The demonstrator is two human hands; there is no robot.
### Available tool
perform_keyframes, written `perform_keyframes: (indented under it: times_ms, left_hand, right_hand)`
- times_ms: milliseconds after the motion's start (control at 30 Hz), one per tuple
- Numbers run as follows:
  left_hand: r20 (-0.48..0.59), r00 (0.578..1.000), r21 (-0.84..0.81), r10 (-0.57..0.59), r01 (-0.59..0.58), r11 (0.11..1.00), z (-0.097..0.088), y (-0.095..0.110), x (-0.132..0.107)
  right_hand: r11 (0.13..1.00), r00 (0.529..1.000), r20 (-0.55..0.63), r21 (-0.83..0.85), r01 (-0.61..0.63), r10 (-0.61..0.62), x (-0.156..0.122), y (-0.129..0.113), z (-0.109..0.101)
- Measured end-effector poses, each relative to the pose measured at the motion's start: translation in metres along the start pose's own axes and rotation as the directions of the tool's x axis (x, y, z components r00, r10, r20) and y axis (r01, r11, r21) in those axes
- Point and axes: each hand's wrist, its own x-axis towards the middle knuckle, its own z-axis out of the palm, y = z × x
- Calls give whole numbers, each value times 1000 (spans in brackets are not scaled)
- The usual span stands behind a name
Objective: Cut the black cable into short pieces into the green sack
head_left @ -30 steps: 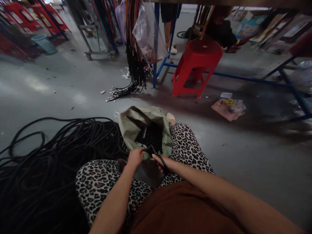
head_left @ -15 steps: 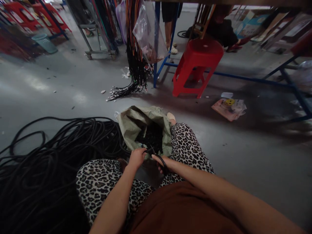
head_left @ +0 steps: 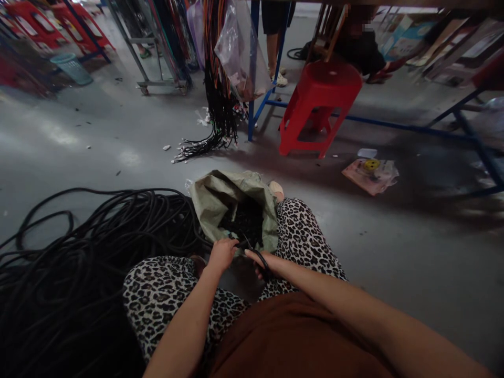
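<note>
I sit with a grey-green woven sack (head_left: 214, 199) between my knees, its mouth open onto a heap of short black pieces (head_left: 244, 220). My left hand (head_left: 221, 254) is closed on the end of a black cable at the sack's near edge. My right hand (head_left: 263, 262) is closed round the black handles of scissors (head_left: 252, 249), whose blades meet the cable just in front of my left fingers. A big tangle of black cable (head_left: 79, 252) lies on the floor to my left.
A red plastic stool (head_left: 317, 105) stands ahead under a blue-framed table (head_left: 252, 68). Bundles of coloured wires (head_left: 220, 79) and a clear plastic bag (head_left: 240, 52) hang there. Another person's legs (head_left: 273, 37) stand behind. Papers (head_left: 370, 173) lie on the grey floor at right.
Both hands stay at the sack's edge, shifted very slightly. The view has drifted a little; nothing else has moved.
</note>
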Motion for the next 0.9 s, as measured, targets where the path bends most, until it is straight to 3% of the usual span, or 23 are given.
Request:
perform_keyframes:
  times_ms: [400,567,900]
  left_hand:
    - [-71,997,-98,3,-10,995,2,-4,2]
    - [-100,994,20,-39,42,999,-2,-7,-2]
    - [-6,999,33,-38,38,999,-4,-5,0]
  right_hand:
    - [999,998,-45,-16,42,-43,6,1,-2]
    - [999,996,-77,-29,46,-48,10,3,-3]
    - [996,990,-111,-35,86,-89,14,8,-4]
